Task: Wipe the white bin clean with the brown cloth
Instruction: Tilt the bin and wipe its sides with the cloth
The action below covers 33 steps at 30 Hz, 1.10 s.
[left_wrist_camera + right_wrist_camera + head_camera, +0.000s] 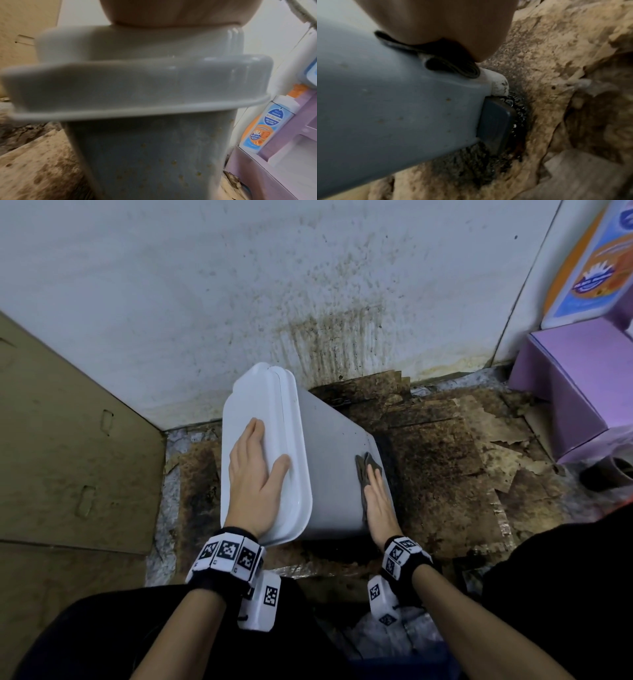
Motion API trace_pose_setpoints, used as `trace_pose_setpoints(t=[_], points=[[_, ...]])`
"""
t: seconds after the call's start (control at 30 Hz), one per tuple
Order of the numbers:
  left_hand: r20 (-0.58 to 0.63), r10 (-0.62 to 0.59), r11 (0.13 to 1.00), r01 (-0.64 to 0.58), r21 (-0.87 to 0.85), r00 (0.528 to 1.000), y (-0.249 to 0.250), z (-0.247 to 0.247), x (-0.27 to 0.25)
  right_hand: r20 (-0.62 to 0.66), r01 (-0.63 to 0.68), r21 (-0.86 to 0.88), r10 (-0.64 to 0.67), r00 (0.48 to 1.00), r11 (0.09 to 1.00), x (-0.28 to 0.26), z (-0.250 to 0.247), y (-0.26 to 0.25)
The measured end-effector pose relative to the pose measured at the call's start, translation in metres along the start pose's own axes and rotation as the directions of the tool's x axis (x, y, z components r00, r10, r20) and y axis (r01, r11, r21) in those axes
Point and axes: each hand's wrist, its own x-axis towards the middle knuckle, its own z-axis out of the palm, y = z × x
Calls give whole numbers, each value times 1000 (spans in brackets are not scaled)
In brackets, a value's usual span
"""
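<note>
The white bin (pixel 332 453) stands tilted on the dirty floor, its lid (pixel 260 412) leaning left. My left hand (pixel 255 470) lies flat on the lid with straight fingers. My right hand (pixel 376 494) presses the folded brown cloth (pixel 364 470) flat against the bin's right side, low near its base. In the right wrist view the cloth (pixel 452 65) sits under my palm on the bin wall (pixel 393 101), close to the dark foot pedal (pixel 494 124). The left wrist view shows the lid rim (pixel 120 86) and small brown specks on the bin wall (pixel 154 162).
Stained, torn cardboard (pixel 445 446) covers the floor around the bin. A splattered white wall (pixel 274 285) stands behind. A large cardboard sheet (pixel 68 440) leans at the left. A purple box (pixel 568 385) and a soap bottle (pixel 262 124) sit at the right.
</note>
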Motion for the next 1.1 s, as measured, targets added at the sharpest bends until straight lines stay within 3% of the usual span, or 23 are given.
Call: trace_pose_setpoints(t=[0.13, 0.3, 0.4, 0.53, 0.9, 1.1], points=[[31, 19, 999, -20, 45, 999, 4, 2, 1, 26, 21, -146, -17, 1000, 989, -6, 2, -11], [19, 32, 997, -33, 69, 999, 3, 4, 3, 17, 131, -109, -130, 991, 985, -19, 13, -55], [15, 31, 998, -31, 60, 999, -2, 3, 3, 124, 182, -43, -175, 977, 982, -20, 17, -93], [23, 16, 998, -17, 57, 1000, -5, 0, 2, 323, 241, 5, -229, 918, 971, -16, 11, -126], [26, 42, 997, -43, 68, 999, -11, -1, 4, 405, 369, -140, -287, 868, 919, 41, 4, -132], [26, 30, 998, -31, 47, 999, -14, -5, 1, 404, 369, -187, -271, 873, 910, 69, 5, -122]])
